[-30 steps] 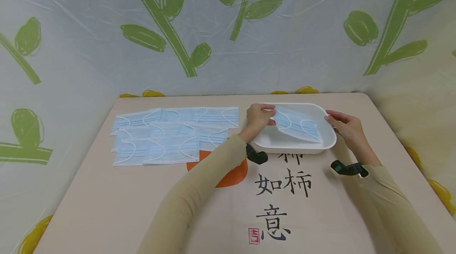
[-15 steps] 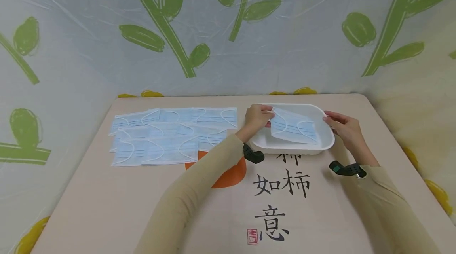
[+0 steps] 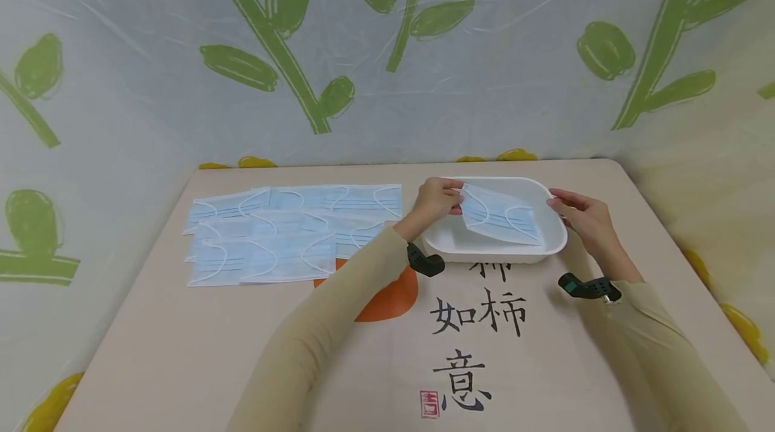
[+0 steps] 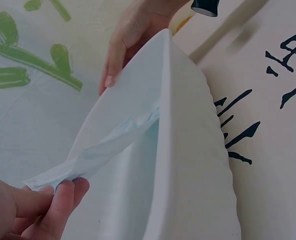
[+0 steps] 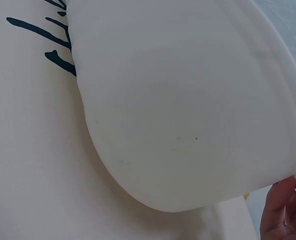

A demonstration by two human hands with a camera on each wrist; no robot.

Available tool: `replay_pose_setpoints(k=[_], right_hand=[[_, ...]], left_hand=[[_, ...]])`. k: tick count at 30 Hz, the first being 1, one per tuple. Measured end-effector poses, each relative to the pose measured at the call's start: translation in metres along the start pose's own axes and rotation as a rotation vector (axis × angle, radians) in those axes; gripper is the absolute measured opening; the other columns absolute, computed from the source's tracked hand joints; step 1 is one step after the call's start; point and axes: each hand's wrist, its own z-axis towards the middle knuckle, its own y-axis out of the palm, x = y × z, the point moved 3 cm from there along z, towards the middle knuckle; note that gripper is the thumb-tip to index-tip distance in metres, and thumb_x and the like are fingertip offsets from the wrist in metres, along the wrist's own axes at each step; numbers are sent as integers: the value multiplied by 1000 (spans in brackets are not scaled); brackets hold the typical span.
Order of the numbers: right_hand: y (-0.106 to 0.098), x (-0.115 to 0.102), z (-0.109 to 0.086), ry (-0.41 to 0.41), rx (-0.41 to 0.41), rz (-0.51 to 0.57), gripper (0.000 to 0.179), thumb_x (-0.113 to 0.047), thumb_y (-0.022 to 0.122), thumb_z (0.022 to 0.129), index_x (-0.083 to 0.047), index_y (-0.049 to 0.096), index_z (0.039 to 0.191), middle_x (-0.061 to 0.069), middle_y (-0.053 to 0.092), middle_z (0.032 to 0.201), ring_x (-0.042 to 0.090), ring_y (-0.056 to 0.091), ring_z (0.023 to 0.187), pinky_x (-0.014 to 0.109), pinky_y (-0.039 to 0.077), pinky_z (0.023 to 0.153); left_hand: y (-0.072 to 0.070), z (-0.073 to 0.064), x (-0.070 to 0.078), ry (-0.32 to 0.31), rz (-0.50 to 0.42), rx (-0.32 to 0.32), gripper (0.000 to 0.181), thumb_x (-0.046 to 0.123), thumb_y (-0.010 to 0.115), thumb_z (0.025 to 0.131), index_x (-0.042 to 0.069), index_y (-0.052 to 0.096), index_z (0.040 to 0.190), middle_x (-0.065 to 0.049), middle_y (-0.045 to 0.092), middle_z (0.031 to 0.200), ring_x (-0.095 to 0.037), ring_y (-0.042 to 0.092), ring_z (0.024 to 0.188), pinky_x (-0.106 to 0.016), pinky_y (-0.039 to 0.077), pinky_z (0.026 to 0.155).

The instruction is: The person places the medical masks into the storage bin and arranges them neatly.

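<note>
My left hand (image 3: pixel 434 202) pinches a pale blue face mask (image 3: pixel 502 213) by its left end, over a white tray (image 3: pixel 552 233). The mask slants down to the right inside the tray, its white ear loops facing up. In the left wrist view, thumb and fingers hold the mask's edge (image 4: pixel 103 145) and its far end dips below the tray's near rim (image 4: pixel 164 100). My right hand (image 3: pixel 590 223) grips the tray's right rim between thumb and fingers. The right wrist view shows mostly the tray's outer side (image 5: pixel 178 120), with the fingertips (image 5: pixel 279 202) at its rim.
Several more blue masks (image 3: pixel 290 257) lie overlapping in rows on the left of the table (image 3: pixel 181 351). The table has an orange shape (image 3: pixel 390 297) and black characters (image 3: pixel 463 381) printed on it. A leaf-patterned sheet (image 3: pixel 514 95) hangs behind.
The mask has shifted slightly left and its lower left corner hangs a little lower, still pinched by the left hand. The right hand stays on the tray's rim.
</note>
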Motion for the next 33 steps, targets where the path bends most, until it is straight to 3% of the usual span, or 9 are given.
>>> replay_pose_setpoints(k=[7,10,12,14,17,19,21,24,33], right_hand=[[-2,21,19,3,14,69,64,-55,65,84,-22,54,137,-11,55,120,0,53,94,6,49,75],[-3,32,30,-28,2,50,72,-60,64,82,-19,51,140,-4,55,127,4,54,98,10,51,79],[-1,25,24,-29,7,39,70,-61,62,83,-21,52,139,-3,55,127,2,54,98,8,49,79],[-1,18,17,-34,-4,28,69,-58,59,86,-18,49,141,4,53,136,4,53,101,15,51,87],[-2,14,12,-21,-2,39,64,-55,60,87,-20,51,140,-3,55,127,-1,53,95,11,50,83],[-4,20,18,-20,-7,51,67,-54,63,86,-17,51,140,-2,55,129,1,54,96,14,52,84],[-6,24,21,-4,6,62,65,-55,65,84,-21,53,138,-8,55,124,-1,54,93,8,50,77],[-5,15,13,-18,-2,32,65,-55,62,86,-20,52,140,5,52,140,3,54,99,17,52,87],[1,-5,-7,4,7,-23,66,-50,53,93,-11,42,145,17,39,151,3,50,103,22,46,100]], left_hand=[[-4,-2,-4,27,-46,98,28,0,74,80,5,73,107,-12,74,91,-20,73,73,-23,57,59],[-6,-3,-5,29,-49,134,26,0,76,78,5,74,103,-12,74,87,-20,72,72,-25,58,60],[-6,-4,-5,25,-34,142,25,0,75,78,5,74,102,-12,74,87,-20,72,71,-25,58,61],[-6,-4,-4,19,-15,138,24,1,75,79,5,74,103,-12,74,88,-21,72,70,-25,58,62],[-6,-4,-3,-4,9,134,25,1,73,81,5,73,105,-12,73,90,-20,72,68,-26,58,63],[-5,-5,-3,-17,8,131,25,0,73,81,6,73,106,-12,73,90,-20,71,67,-28,59,66],[-4,-4,-3,-30,0,126,25,0,72,82,6,73,106,-12,72,89,-20,71,67,-29,59,68],[-2,-4,-4,-43,-18,113,25,-1,72,82,5,73,106,-12,72,89,-19,70,66,-32,59,71],[-1,-3,-5,-102,29,63,22,-1,70,84,5,72,105,-12,72,87,-12,63,52,-32,59,71]])
